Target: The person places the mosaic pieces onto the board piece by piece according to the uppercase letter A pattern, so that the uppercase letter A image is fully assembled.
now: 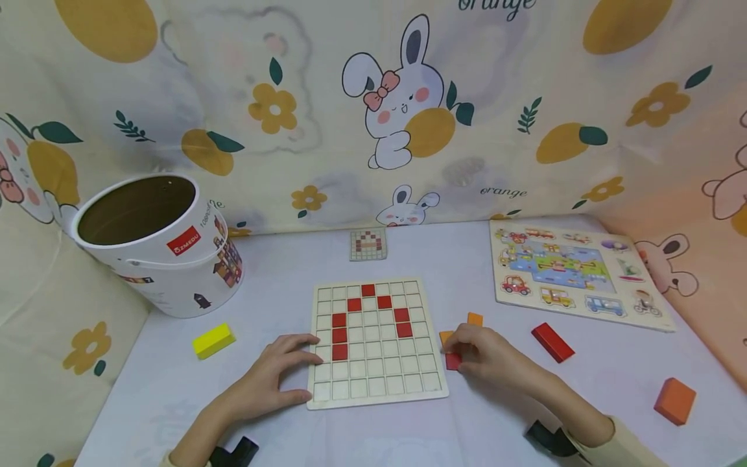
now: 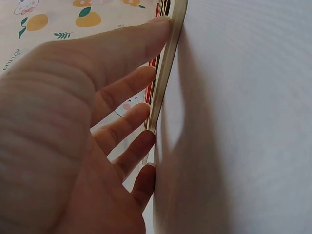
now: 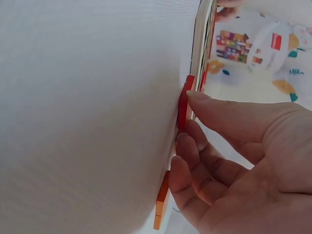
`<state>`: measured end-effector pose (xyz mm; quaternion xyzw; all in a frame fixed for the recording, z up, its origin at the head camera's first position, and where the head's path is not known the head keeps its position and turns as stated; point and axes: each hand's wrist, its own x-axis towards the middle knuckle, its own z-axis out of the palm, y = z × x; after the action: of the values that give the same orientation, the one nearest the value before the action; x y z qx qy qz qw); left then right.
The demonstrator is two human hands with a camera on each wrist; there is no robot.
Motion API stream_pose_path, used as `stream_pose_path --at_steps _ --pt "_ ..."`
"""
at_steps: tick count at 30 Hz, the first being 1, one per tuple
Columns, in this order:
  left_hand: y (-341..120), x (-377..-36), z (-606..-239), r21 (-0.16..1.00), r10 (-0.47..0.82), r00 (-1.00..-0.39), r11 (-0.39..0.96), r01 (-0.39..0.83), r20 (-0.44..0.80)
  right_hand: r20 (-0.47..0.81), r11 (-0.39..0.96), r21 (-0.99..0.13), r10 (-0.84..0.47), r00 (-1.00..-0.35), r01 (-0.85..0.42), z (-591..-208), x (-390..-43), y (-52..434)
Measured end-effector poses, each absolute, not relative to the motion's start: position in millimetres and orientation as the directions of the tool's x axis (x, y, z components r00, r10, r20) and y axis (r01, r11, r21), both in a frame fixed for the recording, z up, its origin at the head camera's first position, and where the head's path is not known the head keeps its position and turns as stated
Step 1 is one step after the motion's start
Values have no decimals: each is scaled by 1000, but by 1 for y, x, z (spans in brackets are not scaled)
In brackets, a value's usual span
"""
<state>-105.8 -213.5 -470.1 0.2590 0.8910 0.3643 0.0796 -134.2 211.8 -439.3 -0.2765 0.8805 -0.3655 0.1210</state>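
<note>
A wooden grid board (image 1: 376, 370) lies on the white table, with several red square tiles (image 1: 340, 335) in an arch on it. My left hand (image 1: 265, 373) rests against the board's left edge, fingers spread and fairly straight; the left wrist view shows the thumb (image 2: 141, 39) touching the rim. Just off the right edge, my right hand (image 1: 490, 353) pinches a small red tile (image 1: 452, 362) between thumb and fingers. In the right wrist view that red tile (image 3: 183, 105) is at the thumb tip. Orange tiles (image 1: 475, 319) lie beside these fingers, one partly covered.
A small pattern card (image 1: 368, 244) lies behind the board. At the back left stands a white bucket (image 1: 175, 272), with a yellow block (image 1: 213, 341) before it. To the right are a vehicle puzzle (image 1: 560, 266), a red block (image 1: 552, 342) and an orange block (image 1: 675, 401).
</note>
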Motion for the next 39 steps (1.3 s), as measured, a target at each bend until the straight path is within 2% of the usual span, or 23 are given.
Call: stream_pose_path --at_steps 7,12,17,27,34,39 --pt "-213 -105 -471 685 520 -853 602 412 56 -41 629 -657 -580 -814 -415 -440 -132 211" --pt "-214 -105 -471 684 523 -850 599 417 60 -75 600 -700 -601 -796 -388 -435 -133 209" --pt "-214 -106 -470 685 524 -850 601 412 50 -45 522 -767 -624 -780 -374 -425 -142 199" --pt "-213 -106 -471 675 525 -849 607 420 57 -16 460 -787 -683 -730 -412 -429 -171 157" --pt "-212 -106 -470 671 530 -845 601 435 73 -32 506 -741 -683 -730 -442 -434 -173 144" --pt "-213 -105 -470 671 525 -848 602 433 76 0 579 -623 -673 -740 -527 -434 -168 140"
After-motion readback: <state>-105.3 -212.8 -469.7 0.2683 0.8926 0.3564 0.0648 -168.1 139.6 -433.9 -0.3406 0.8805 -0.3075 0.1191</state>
